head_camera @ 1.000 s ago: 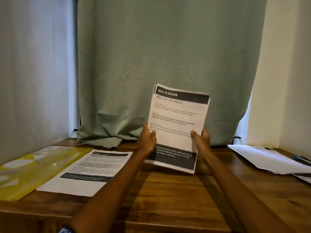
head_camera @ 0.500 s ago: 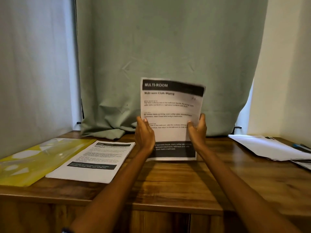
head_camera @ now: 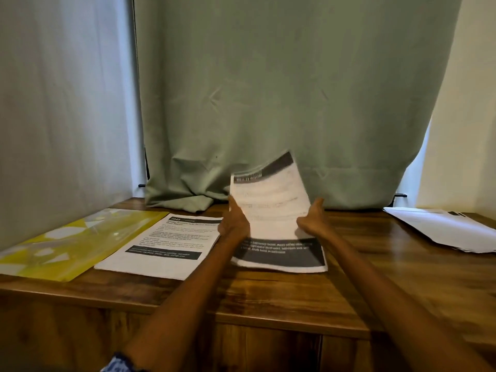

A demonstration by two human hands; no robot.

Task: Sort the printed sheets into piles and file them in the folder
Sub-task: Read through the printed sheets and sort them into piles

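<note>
— Where's the stack (head_camera: pixel 271 210) now?

— Dead centre of the surface (head_camera: pixel 281 296), at 12 o'clock from the person. Its near edge is down on the wood or just off it, I can't tell which; the far end curls up toward the curtain (head_camera: pixel 281 89) and is blurred.

— And the hands?

— One on each long edge. Left hand (head_camera: pixel 233 224) at the stack's 9 o'clock, thumb up along the edge. Right hand (head_camera: pixel 312 220) at its 3 o'clock, thumb raised. The rest of the fingers sit behind the paper, so I can't tell how tightly either hand pinches.

— Which way does it run?

— Long axis 6 to 12, heading at the far end.

— And the other pile?

— The sorted sheet (head_camera: pixel 161 245) lies flat at the stack's 9 o'clock, just beside the left hand, same way round. The folder (head_camera: pixel 77 240) is further out at 9. Loose sheets (head_camera: pixel 440 226) lie well apart at 2 o'clock.

— So the left hand is nearer the pile?

— I'd say so.
</note>
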